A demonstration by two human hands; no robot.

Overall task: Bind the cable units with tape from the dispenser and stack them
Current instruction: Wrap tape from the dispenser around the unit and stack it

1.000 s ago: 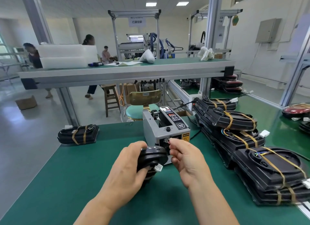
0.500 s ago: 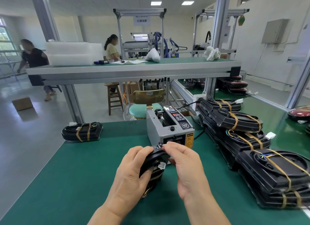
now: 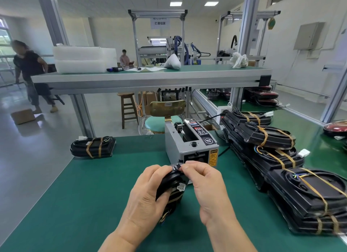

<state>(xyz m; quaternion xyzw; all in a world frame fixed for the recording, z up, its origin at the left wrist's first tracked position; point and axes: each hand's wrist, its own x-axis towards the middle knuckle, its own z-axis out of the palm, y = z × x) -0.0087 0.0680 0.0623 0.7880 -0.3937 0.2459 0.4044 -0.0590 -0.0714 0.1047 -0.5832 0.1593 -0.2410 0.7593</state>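
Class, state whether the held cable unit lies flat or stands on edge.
On edge: the unit stands upright, left hand gripping its side, right hand pinching its top.

One dispenser (image 3: 191, 148) on the desk (image 3: 90, 204). One bound unit (image 3: 93, 147) lies alone at the left. The right row (image 3: 266, 137) shows at least four bound units; lower layers cannot be counted. One held unit (image 3: 172, 182) sits between two hands: left hand (image 3: 148, 193) and right hand (image 3: 208, 187). Two stools. Two people are behind.
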